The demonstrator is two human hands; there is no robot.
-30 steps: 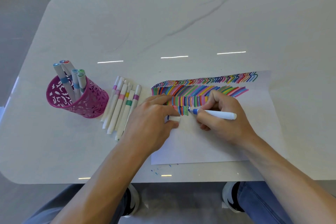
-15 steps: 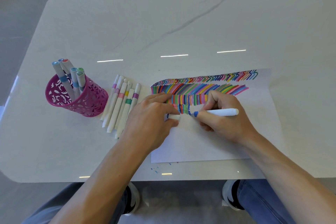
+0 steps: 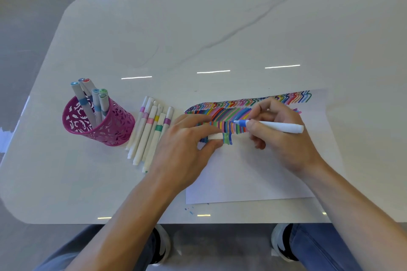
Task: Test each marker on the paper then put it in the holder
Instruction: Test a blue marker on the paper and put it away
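My right hand [image 3: 284, 138] grips a white marker [image 3: 279, 126] with a blue band; its blue tip touches the striped area of the paper [image 3: 253, 174]. The sheet lies at the table's front right, with rows of coloured strokes along its top. My left hand [image 3: 187, 143] rests on the paper's left side and pinches a white marker cap [image 3: 215, 136] between thumb and fingers. A magenta perforated holder [image 3: 97, 121] at the left has several markers standing in it. Several capped white markers [image 3: 152, 132] lie side by side between the holder and the paper.
The white marble-look table [image 3: 220, 28] stretches far back. Its front edge [image 3: 66, 222] runs just below the paper. Small ink specks [image 3: 189, 210] dot the table under the sheet. My legs and shoes show beneath the edge.
My right hand has moved the marker up and to the right, from the lower short strokes to the upper band of strokes. My left hand has stayed put with the cap.
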